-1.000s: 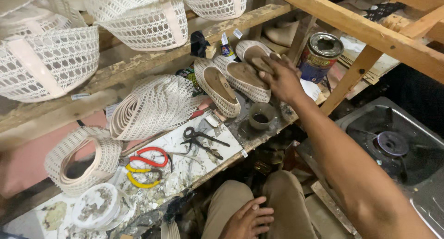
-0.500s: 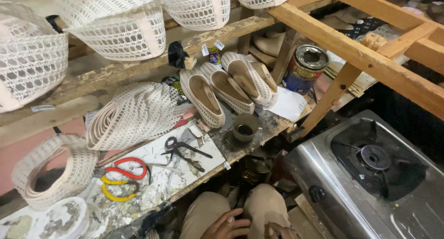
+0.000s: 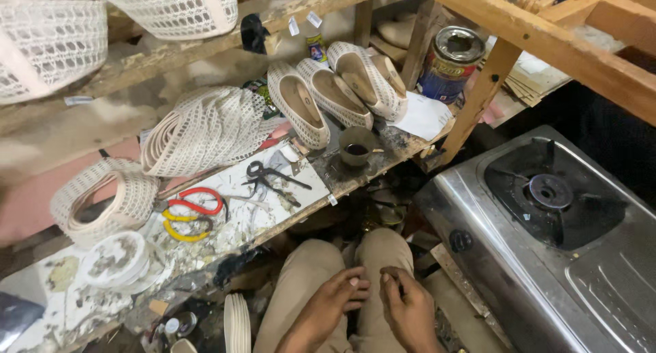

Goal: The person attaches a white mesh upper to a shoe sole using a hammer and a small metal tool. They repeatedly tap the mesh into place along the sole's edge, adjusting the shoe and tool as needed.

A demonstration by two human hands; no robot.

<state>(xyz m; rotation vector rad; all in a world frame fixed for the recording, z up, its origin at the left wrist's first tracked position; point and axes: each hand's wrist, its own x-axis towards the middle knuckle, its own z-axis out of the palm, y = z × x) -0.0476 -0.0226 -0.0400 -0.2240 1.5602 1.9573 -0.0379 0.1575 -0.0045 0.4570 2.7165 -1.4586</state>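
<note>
— Where are the hands?

— Both are down in the lap. The right hand (image 3: 408,310) was stretched out to the row of woven shoes (image 3: 333,93) a second ago; it has come back and now sits beside the left hand (image 3: 335,304) on the tan trousers (image 3: 307,278), fingertips nearly touching. Both are loosely curled and look empty; if something small is pinched between them, I cannot tell.

— So the shoes were let go?

— Yes. They lean in a row at the back right of the workbench (image 3: 225,237), well apart from the hands, untouched. I'd judge that the reach ended with nothing carried away.

— What lies nearer?

— Near the bench's front edge, a small dark cup (image 3: 356,146); left of it black pliers (image 3: 270,177), then red-handled scissors (image 3: 198,202) over yellow-handled ones (image 3: 179,230). Further left, rolls of white woven mesh (image 3: 205,131).

— Packages or labels?

— A round blue tin (image 3: 447,64) with a metal lid stands at the bench's right end by the wooden post. A white sheet of paper (image 3: 424,115) lies beside it. Two small white tags (image 3: 304,23) hang from the upper shelf's edge above a small labelled bottle (image 3: 316,47). Right of the knees, a steel gas stove (image 3: 547,216).
</note>
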